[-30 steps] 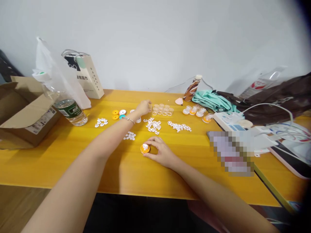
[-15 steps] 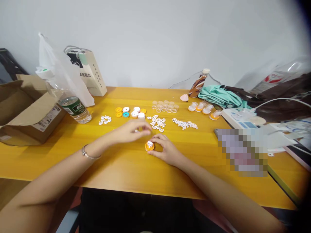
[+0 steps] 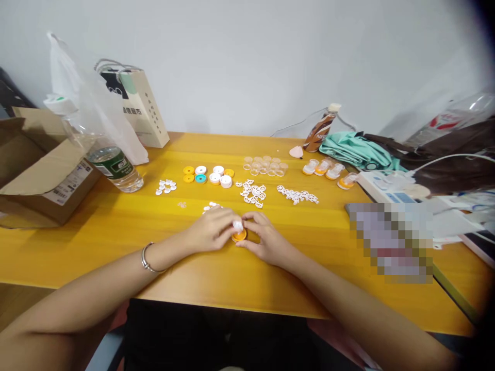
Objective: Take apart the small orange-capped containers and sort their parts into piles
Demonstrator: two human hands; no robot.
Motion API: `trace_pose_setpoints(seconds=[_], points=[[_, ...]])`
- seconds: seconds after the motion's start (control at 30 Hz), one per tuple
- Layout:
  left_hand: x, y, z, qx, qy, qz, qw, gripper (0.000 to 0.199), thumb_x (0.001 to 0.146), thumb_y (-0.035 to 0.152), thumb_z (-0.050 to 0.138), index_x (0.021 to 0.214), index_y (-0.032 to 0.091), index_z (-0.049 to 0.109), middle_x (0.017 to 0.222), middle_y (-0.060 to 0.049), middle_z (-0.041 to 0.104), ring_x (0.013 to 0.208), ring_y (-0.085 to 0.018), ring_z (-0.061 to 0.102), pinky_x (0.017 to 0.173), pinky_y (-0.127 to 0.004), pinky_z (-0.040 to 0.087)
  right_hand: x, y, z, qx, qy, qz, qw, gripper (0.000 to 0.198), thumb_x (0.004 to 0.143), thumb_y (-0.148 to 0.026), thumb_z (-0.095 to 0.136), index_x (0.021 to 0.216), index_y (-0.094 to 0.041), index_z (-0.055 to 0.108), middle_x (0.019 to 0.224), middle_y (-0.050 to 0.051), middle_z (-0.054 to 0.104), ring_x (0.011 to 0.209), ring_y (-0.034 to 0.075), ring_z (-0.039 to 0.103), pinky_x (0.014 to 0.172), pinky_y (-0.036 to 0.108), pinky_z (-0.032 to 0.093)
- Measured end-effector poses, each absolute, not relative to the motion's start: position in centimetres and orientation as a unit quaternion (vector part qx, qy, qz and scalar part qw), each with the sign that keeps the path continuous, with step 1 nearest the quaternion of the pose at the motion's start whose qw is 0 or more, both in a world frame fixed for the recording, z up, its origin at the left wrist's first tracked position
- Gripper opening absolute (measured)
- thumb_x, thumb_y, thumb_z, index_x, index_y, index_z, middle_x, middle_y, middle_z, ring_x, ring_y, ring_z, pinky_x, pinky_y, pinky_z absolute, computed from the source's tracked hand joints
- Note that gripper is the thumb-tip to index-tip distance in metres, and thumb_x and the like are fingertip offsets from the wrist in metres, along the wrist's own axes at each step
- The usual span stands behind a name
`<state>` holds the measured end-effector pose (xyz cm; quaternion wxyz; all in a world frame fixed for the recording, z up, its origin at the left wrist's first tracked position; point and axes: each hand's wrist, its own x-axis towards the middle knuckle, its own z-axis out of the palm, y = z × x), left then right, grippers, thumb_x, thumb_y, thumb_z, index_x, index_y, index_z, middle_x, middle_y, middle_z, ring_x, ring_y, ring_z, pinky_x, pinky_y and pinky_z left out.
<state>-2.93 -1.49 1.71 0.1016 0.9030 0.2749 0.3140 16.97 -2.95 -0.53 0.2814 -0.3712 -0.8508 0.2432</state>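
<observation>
My right hand (image 3: 266,240) curls its thumb and fingers around the right side of a small round orange base (image 3: 240,236) on the table. A small white plastic piece (image 3: 237,225) stands at the top of that base. From the left, my left hand (image 3: 214,230) has its thumb and fingertips closed on this white piece; its exact grip is partly hidden. Just beyond the left hand lie small white parts (image 3: 211,206), partly covered by it. Farther back are white openwork parts (image 3: 253,194) and several orange, white and teal round bases (image 3: 200,178).
Clear cups (image 3: 265,166) stand at the back, with capped orange-and-white pieces (image 3: 327,170) to their right. A water bottle (image 3: 116,167) and cardboard box (image 3: 58,190) occupy the left. A pixelated flat object (image 3: 390,242) and power strip (image 3: 381,190) lie right.
My left hand has come down and toward me, from above the small parts to the white piece on the orange base. My right hand keeps its hold. The view has shifted slightly.
</observation>
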Motion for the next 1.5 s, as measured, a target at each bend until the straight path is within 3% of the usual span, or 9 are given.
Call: trace_pose_setpoints(seconds=[0.1,0.3,0.47,0.6,0.7,0.87,1.1,1.27,1.5], points=[[-2.9,-1.8,2.5,0.842,0.341,0.393,0.139,0.011,0.087,0.023,0.048,0.086,0.017,0.057,0.078,-0.003,0.061,0.071,-0.012,0.054,0.069,-0.026,0.042,17.1,-3.0,-0.5,-0.367,-0.852,0.247,0.281,0.029,0.076,-0.031,0.064,0.103,-0.023,0.062,0.110,0.009,0.053,0.105,0.022,0.050,0.094,0.040,0.041],[-3.0,-1.7,3.1,0.811,0.368,0.375,0.256,0.015,0.084,0.028,0.054,0.088,0.016,0.062,0.081,-0.003,0.063,0.071,-0.011,0.055,0.065,-0.024,0.043,17.3,-2.8,-0.3,-0.350,-0.854,0.274,0.270,0.029,0.077,-0.030,0.062,0.106,-0.024,0.061,0.115,0.008,0.053,0.111,0.021,0.049,0.097,0.039,0.039],[-2.6,-1.8,3.2,0.768,0.374,0.423,0.302,0.016,0.082,0.026,0.057,0.092,0.017,0.065,0.079,-0.003,0.062,0.069,-0.010,0.054,0.060,-0.022,0.043,17.4,-2.9,0.4,-0.351,-0.823,0.329,0.303,0.048,0.070,-0.036,0.070,0.114,-0.024,0.056,0.114,0.007,0.054,0.107,0.021,0.052,0.096,0.038,0.041],[-2.1,-2.7,3.2,0.773,0.343,0.439,0.303,0.023,0.081,0.025,0.059,0.103,0.022,0.065,0.082,-0.003,0.059,0.076,-0.012,0.055,0.070,-0.027,0.046,17.1,-3.1,1.2,-0.364,-0.753,0.385,0.391,0.025,0.079,-0.036,0.060,0.101,-0.023,0.060,0.100,0.004,0.062,0.094,0.017,0.058,0.088,0.035,0.045],[-1.8,-3.2,2.9,0.773,0.332,0.444,0.308,0.026,0.081,0.025,0.059,0.106,0.024,0.064,0.083,-0.003,0.057,0.077,-0.012,0.055,0.074,-0.029,0.046,16.7,-3.6,1.7,-0.354,-0.727,0.426,0.407,0.018,0.081,-0.036,0.058,0.091,-0.023,0.062,0.085,0.001,0.066,0.082,0.015,0.060,0.081,0.031,0.047],[-1.7,-3.5,2.8,0.770,0.324,0.445,0.322,0.028,0.083,0.025,0.057,0.111,0.027,0.062,0.084,-0.003,0.055,0.079,-0.013,0.053,0.076,-0.030,0.046,16.3,-4.3,2.0,-0.358,-0.694,0.477,0.403,0.020,0.083,-0.038,0.055,0.079,-0.021,0.065,0.075,0.000,0.066,0.073,0.013,0.061,0.075,0.029,0.048],[-1.8,-3.7,3.2,0.762,0.289,0.436,0.382,0.029,0.084,0.022,0.056,0.111,0.027,0.062,0.092,-0.005,0.055,0.085,-0.014,0.055,0.077,-0.029,0.049,16.3,-4.5,2.3,-0.322,-0.659,0.557,0.391,0.026,0.083,-0.042,0.054,0.080,-0.021,0.068,0.072,0.000,0.067,0.077,0.013,0.062,0.079,0.029,0.048],[-2.0,-3.7,3.0,0.771,0.296,0.460,0.327,0.025,0.080,0.019,0.061,0.105,0.023,0.063,0.097,-0.005,0.065,0.089,-0.015,0.061,0.082,-0.030,0.049,16.2,-4.4,2.3,-0.363,-0.637,0.540,0.413,0.022,0.080,-0.041,0.058,0.078,-0.022,0.069,0.074,-0.001,0.069,0.072,0.013,0.063,0.074,0.028,0.050],[-2.6,-3.4,3.0,0.834,0.287,0.455,0.123,0.032,0.080,0.018,0.062,0.111,0.020,0.058,0.089,-0.005,0.068,0.077,-0.014,0.062,0.072,-0.028,0.049,16.0,-4.7,2.6,-0.417,-0.607,0.480,0.477,0.015,0.075,-0.035,0.065,0.084,-0.023,0.070,0.084,0.000,0.072,0.074,0.014,0.064,0.073,0.029,0.052]])
